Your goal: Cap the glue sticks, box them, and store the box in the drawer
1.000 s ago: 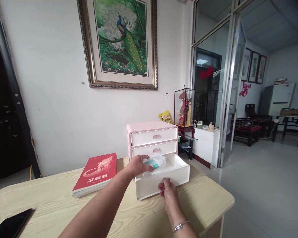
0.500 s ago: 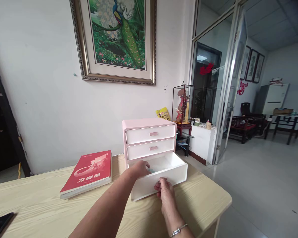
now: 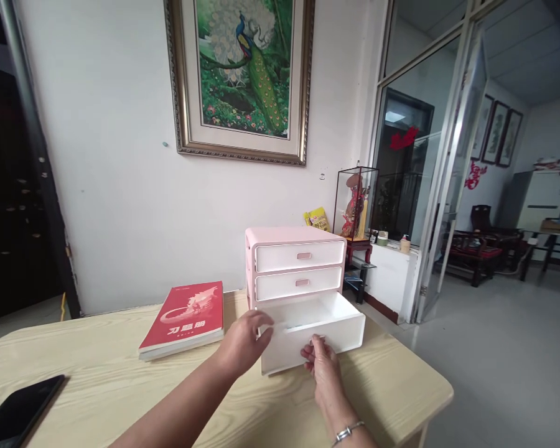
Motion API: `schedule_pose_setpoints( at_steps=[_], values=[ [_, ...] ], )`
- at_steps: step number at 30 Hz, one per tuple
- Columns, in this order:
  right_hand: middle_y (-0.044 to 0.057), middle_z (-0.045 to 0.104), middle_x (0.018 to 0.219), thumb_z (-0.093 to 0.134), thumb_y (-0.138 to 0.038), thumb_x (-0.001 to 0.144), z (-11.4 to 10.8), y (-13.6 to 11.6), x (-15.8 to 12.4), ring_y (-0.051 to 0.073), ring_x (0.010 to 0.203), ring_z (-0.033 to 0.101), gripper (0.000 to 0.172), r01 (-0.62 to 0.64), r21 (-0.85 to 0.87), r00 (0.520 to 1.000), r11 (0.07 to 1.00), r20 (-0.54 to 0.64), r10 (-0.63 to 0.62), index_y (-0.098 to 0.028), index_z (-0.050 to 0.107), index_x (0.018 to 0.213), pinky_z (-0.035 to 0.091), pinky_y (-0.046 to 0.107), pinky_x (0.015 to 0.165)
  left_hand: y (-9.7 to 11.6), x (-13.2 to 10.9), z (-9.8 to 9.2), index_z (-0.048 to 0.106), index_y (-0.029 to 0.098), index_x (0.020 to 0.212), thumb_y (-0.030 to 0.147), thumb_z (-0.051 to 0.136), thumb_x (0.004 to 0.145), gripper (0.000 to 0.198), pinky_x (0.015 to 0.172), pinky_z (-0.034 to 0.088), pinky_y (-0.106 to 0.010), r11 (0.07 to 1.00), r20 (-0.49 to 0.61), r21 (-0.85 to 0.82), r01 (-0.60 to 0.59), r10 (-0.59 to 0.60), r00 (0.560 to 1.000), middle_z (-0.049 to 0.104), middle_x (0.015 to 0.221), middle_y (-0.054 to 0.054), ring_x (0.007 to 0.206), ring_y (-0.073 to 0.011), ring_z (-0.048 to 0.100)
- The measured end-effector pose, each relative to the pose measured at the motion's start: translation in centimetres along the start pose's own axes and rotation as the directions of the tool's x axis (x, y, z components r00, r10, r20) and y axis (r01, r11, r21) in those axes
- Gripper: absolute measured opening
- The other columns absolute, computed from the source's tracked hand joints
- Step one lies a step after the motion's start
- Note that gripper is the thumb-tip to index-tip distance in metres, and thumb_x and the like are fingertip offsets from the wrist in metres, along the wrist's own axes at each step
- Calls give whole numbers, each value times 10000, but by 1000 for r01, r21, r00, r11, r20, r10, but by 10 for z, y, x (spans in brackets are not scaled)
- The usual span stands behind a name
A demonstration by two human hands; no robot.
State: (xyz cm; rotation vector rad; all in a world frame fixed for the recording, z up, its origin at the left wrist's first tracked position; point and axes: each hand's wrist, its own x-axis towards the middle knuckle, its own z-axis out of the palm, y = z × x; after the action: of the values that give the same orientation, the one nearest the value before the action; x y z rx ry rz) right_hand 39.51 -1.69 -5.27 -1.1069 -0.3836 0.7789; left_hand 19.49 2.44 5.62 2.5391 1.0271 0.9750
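Note:
A pink cabinet (image 3: pixel 294 234) with white drawers stands on the wooden table. Its bottom drawer (image 3: pixel 338 333) is pulled out, and a small pale greenish thing, too little to make out, shows inside. At the drawer's left front corner is my left hand (image 3: pixel 246 339), fingers curved and apart, nothing in it. My right hand (image 3: pixel 324 367), with a silver bracelet at the wrist, has its fingers closed on the handle at the drawer's front. Both upper drawers are closed.
A red book (image 3: pixel 184 317) lies left of the cabinet, and a black phone (image 3: pixel 23 407) at the table's left front. Behind the cabinet are a yellow packet (image 3: pixel 318 219) and a glass case with a figure (image 3: pixel 356 205). The table's right edge (image 3: pixel 448 395) is rounded.
My left hand has come out of the bottom drawer, toward its left front corner. My right hand stays at the drawer's handle. The view has turned slightly left.

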Motion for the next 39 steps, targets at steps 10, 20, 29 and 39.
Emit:
schedule_pose_setpoints(
  at_steps=[10,20,29,39],
  values=[
    [-12,650,611,813,-463,608,45,2,53,136,576,660,415,-129,100,992,987,7,129,-165,577,776,422,171,432,-146,-164,-52,727,267,923,448,530,861,275,630,553,-219,924,-321,96,371,-324,890,732,1028,-24,750,-171,692],
    [-40,627,579,812,-470,609,73,14,79,119,528,638,422,-79,110,996,991,-41,84,-165,579,783,422,171,424,-156,-169,-56,729,246,934,505,513,865,345,676,545,-252,868,-222,-120,482,-497,839,759,944,-15,707,-181,681],
    [-45,625,583,799,-490,625,75,16,77,116,516,632,426,-50,91,996,995,-69,56,-172,560,780,439,180,432,-151,-168,-66,747,222,911,528,554,794,381,688,543,-264,796,-192,-259,548,-598,778,775,912,-30,795,-227,714],
    [-58,602,531,623,-284,816,91,27,31,87,444,591,152,-208,18,975,978,-74,208,-175,520,791,410,161,424,-142,-163,-69,727,188,885,463,560,765,344,636,505,-270,703,-133,-409,581,-677,724,730,780,-35,733,-214,671]
  ],
)
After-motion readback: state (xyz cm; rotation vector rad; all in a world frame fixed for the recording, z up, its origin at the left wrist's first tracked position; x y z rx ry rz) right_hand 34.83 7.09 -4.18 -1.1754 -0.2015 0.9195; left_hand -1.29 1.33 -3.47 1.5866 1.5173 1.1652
